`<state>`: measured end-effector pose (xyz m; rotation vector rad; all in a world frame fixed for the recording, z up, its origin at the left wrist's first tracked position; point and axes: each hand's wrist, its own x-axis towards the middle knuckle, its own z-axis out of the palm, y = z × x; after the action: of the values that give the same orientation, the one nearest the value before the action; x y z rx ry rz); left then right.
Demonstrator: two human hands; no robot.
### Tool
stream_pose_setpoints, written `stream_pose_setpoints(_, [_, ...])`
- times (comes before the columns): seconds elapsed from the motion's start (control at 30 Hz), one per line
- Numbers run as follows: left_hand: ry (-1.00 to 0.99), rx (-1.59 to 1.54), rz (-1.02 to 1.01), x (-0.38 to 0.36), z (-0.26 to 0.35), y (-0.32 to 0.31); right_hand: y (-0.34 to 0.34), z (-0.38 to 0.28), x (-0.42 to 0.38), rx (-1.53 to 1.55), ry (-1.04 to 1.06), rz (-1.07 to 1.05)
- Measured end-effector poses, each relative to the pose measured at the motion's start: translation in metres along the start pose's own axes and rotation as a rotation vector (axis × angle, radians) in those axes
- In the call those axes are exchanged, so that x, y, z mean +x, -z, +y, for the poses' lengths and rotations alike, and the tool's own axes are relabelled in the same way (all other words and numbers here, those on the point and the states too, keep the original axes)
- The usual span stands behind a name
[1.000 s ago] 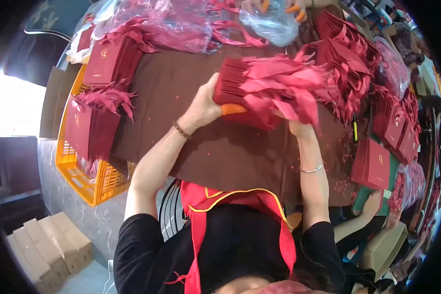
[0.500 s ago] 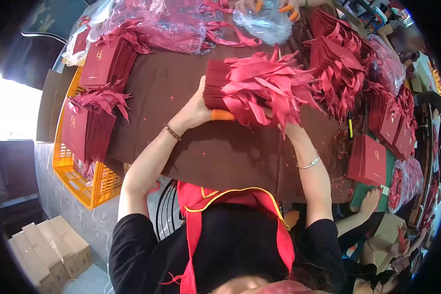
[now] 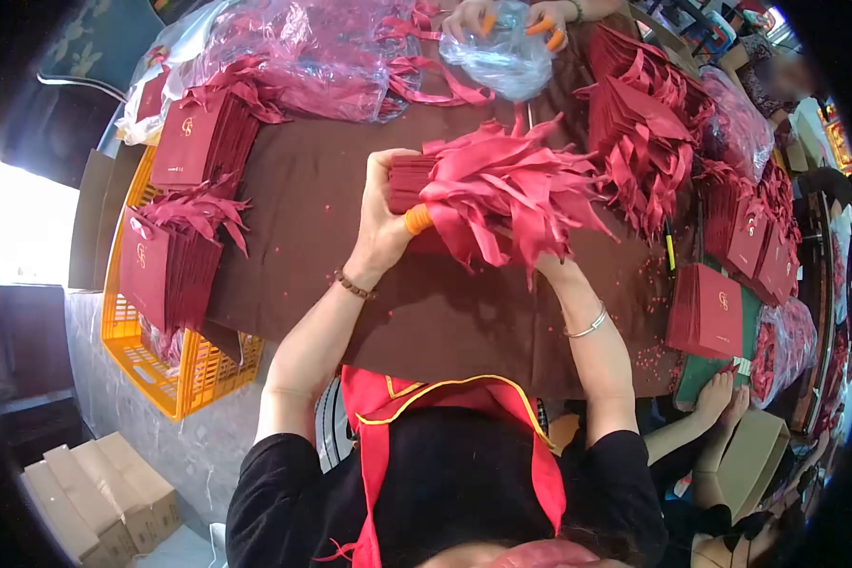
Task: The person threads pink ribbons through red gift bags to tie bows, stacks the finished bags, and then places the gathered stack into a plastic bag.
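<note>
Between my hands, above the brown tablecloth, is a thick stack of dark red gift bags [image 3: 410, 182] with a bushy mass of pink-red ribbons [image 3: 516, 194] spilling to the right. My left hand [image 3: 385, 213] is closed around the left end of the stack, an orange finger cover on its thumb. From below, my right hand [image 3: 551, 267] grips the ribbon side of the bundle; ribbons hide most of its fingers.
Bag stacks stand at the left [image 3: 170, 270] and at the back right [image 3: 639, 118]. A yellow crate [image 3: 175, 379] is beside the table's left edge. Across the table, another person's hands [image 3: 544, 26] handle a clear plastic bag [image 3: 497, 57]. A co-worker's hands [image 3: 719, 398] rest near a green board [image 3: 701, 383].
The stack has turned and come slightly nearer to me. My left hand has shifted left and its fingers now wrap over the stack's end. A second co-worker hand shows at the right.
</note>
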<state>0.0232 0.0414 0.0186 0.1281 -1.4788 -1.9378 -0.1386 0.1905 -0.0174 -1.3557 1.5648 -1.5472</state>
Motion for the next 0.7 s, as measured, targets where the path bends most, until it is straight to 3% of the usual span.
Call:
stream_pose_setpoints(0.07, [0.003,0.226,-0.103,0.002,-0.003,0.013,0.003,0.001,0.000,-0.028,0.004,-0.006])
stream_pose_setpoints(0.1, [0.097,0.209,-0.122,0.001,-0.004,0.019,0.004,0.001,-0.001,-0.043,0.005,-0.013])
stream_pose_setpoints(0.17, [-0.008,0.502,-0.207,0.000,-0.006,0.025,0.004,0.000,-0.003,-0.067,0.008,-0.022])
stream_pose_setpoints(0.2, [-0.009,0.503,-0.208,0.000,-0.006,0.026,0.005,0.000,-0.004,-0.078,0.009,-0.028])
stream_pose_setpoints(0.27, [0.115,0.642,-0.204,0.002,-0.009,0.029,0.007,0.002,-0.003,-0.108,0.017,-0.037])
stream_pose_setpoints(0.4, [0.086,0.492,-0.101,0.002,-0.021,0.028,0.011,0.005,-0.004,-0.166,0.034,-0.051])
stream_pose_setpoints(0.43, [0.100,0.614,-0.115,0.006,-0.013,0.026,0.011,0.007,-0.004,-0.174,0.036,-0.055])
stream_pose_setpoints(0.7, [0.095,0.563,-0.161,0.007,-0.023,0.036,0.018,0.009,-0.004,-0.388,0.086,-0.084])
